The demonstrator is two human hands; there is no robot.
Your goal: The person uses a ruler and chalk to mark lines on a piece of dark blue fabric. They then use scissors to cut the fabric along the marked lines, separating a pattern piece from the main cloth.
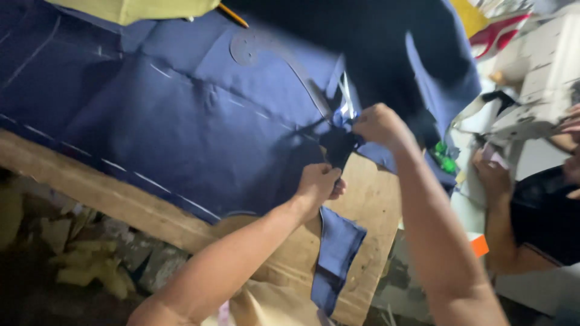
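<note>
The right hand, at centre frame, was closed around scissors cutting the navy cloth. Below it, the left hand was clenched on the cut strip, which hung over the wooden table. Both forearms were stretched up from the lower edge. Cleaner cutting would likely be helped by keeping the strip taut along the chalk line.

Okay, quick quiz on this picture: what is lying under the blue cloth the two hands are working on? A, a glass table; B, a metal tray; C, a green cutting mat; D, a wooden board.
D: the blue cloth lies spread over a bare wooden board, whose pale grain shows beside the left hand and below the right hand.
</note>
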